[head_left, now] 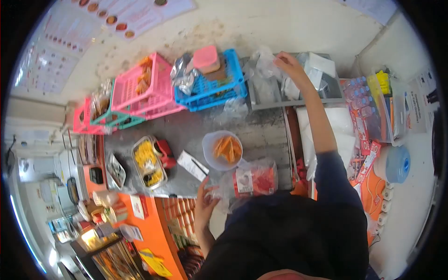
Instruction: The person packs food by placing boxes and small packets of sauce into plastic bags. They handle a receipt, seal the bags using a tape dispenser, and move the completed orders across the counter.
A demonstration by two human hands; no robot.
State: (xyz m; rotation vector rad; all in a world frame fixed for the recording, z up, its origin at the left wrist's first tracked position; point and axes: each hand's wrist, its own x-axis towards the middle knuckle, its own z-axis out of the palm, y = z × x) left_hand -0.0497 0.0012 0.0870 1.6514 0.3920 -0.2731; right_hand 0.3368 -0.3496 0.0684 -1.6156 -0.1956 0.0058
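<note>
My left hand [204,207] is at the table's front edge, its fingers curled at the left end of a clear plastic bag [268,179] with a red and white printed panel. My right hand [290,64] reaches to the back, fingertips closed on a thin clear plastic bag [267,65] above a grey tray [298,103]. Between the hands, a white plastic bowl [210,154] with a handle holds orange food pieces [227,149]. Left of it lies a white slip of paper [192,165] with a dark pen-like strip.
A foil tray [161,179] of yellow food stands beside a red object [165,154]. Along the wall are a blue basket [233,88] with a pink-lidded tub [206,58] and a pink basket [126,93]. Several small bottles [359,100] and a blue-capped container [396,164] stand right.
</note>
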